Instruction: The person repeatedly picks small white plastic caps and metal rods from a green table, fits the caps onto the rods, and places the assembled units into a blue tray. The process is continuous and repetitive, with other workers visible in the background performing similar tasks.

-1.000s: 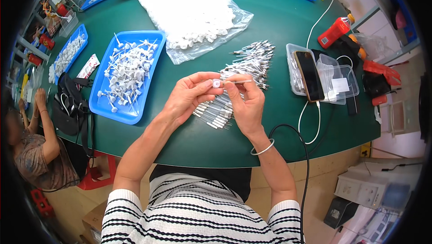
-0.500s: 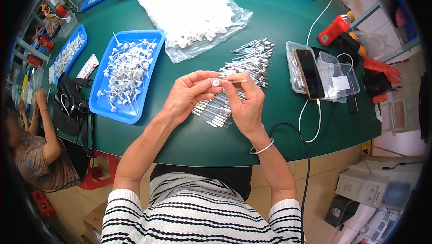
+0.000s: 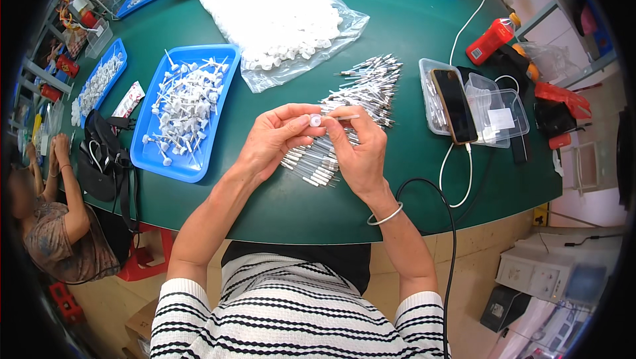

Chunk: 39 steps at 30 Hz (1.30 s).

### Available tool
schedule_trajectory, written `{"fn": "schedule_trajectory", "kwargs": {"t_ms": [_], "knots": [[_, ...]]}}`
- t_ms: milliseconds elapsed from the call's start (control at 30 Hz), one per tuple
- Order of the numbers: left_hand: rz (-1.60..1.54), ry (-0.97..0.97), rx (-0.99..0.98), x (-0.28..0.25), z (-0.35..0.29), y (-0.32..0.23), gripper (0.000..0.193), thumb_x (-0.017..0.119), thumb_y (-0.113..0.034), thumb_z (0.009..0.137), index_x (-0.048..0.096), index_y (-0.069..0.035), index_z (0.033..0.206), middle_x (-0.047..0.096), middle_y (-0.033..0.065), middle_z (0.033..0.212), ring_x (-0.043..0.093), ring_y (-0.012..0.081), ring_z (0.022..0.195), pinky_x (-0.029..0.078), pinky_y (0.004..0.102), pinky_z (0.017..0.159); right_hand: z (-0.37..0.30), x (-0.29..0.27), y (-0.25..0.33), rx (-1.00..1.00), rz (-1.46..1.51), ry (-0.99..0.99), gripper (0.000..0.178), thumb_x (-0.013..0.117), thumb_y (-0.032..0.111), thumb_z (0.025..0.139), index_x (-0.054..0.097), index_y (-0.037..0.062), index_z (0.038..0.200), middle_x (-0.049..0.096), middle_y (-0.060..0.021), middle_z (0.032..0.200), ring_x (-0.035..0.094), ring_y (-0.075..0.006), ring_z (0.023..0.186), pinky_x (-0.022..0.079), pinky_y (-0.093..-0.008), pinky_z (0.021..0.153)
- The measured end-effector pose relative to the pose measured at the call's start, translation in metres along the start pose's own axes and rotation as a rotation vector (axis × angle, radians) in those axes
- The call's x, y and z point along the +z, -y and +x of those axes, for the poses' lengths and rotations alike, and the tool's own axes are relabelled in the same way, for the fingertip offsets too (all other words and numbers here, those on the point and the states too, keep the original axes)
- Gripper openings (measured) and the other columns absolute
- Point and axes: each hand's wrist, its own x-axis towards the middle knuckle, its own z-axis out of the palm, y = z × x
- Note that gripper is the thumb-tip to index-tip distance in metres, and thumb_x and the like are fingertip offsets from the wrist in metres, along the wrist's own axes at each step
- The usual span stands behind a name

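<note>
Between the fingertips of my left hand [image 3: 275, 139] is a small round white plastic cap [image 3: 315, 120]. My right hand [image 3: 360, 150] pinches a thin rod [image 3: 347, 117], its inner end up against the cap. Whether the rod is inside the cap is hidden by my fingers. Beneath and beyond both hands spreads a pile of thin metal-and-white rods [image 3: 374, 81]. To the left, a blue tray [image 3: 189, 174] holds many white caps with rods attached. A clear plastic bag [image 3: 356, 26] full of loose white caps lies farther back.
On the right, a phone [image 3: 455, 107] rests on a clear plastic box [image 3: 430, 117], with a white cable attached. Behind it stands a red bottle [image 3: 490, 41]. A black bag [image 3: 99, 167] hangs at the left table edge, beside a seated person [image 3: 69, 233]. Black cable [image 3: 453, 259] runs past my right arm.
Both hands stay in nearly the same place with the cap and the rod. The view has shifted very slightly; otherwise little differs.
</note>
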Motion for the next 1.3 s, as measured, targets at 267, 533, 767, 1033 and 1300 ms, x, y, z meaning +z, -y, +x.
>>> {"fn": "schedule_trajectory", "kwargs": {"t_ms": [267, 533, 767, 1033, 1300], "knots": [[0.006, 0.015, -0.023, -0.0024, 0.0006, -0.0004, 0.023, 0.059, -0.007, 0.092, 0.061, 0.003, 0.113, 0.068, 0.0105, 0.099, 0.069, 0.0145, 0.088, 0.058, 0.0197, 0.073, 0.0005, -0.0013, 0.0012, 0.004, 0.002, 0.016, 0.007, 0.064, 0.006, 0.086, 0.059, 0.0012, 0.089, 0.061, -0.0101, 0.082, 0.064, -0.023, 0.067, 0.049, -0.0324, 0.058], [-0.005, 0.027, -0.052, -0.0033, 0.0011, -0.001, 0.024, 0.059, -0.006, 0.092, 0.061, 0.004, 0.113, 0.068, 0.0113, 0.101, 0.069, 0.0143, 0.087, 0.058, 0.0197, 0.072, 0.0019, -0.0028, 0.0019, 0.02, 0.006, 0.032, 0.007, 0.064, 0.005, 0.086, 0.059, 0.0012, 0.087, 0.061, -0.01, 0.079, 0.064, -0.0218, 0.065, 0.048, -0.0321, 0.057], [-0.046, 0.05, -0.08, -0.0043, 0.0016, -0.002, 0.024, 0.059, -0.006, 0.092, 0.061, 0.004, 0.114, 0.068, 0.0112, 0.102, 0.069, 0.0142, 0.087, 0.058, 0.0198, 0.073, 0.0014, -0.0028, 0.0031, 0.099, 0.108, 0.021, 0.007, 0.064, 0.007, 0.087, 0.06, 0.0002, 0.087, 0.063, -0.0094, 0.079, 0.063, -0.0191, 0.065, 0.049, -0.03, 0.058], [-0.07, 0.043, -0.091, -0.0044, 0.0014, -0.0018, 0.025, 0.058, -0.006, 0.092, 0.06, 0.005, 0.114, 0.068, 0.0118, 0.101, 0.069, 0.0143, 0.087, 0.058, 0.0193, 0.072, 0.0003, -0.0029, 0.0003, 0.132, 0.138, 0.023, 0.009, 0.064, 0.008, 0.088, 0.06, 0.0004, 0.088, 0.064, -0.009, 0.08, 0.064, -0.0191, 0.066, 0.05, -0.0288, 0.061], [-0.074, 0.051, -0.089, -0.0056, 0.0014, -0.0014, 0.025, 0.058, -0.007, 0.092, 0.06, 0.005, 0.114, 0.068, 0.0115, 0.101, 0.069, 0.0143, 0.088, 0.058, 0.0193, 0.073, 0.0006, -0.0031, 0.0013, 0.111, 0.12, 0.03, 0.009, 0.064, 0.009, 0.088, 0.06, 0.0005, 0.089, 0.064, -0.0092, 0.081, 0.064, -0.0196, 0.067, 0.05, -0.0293, 0.061]]}}
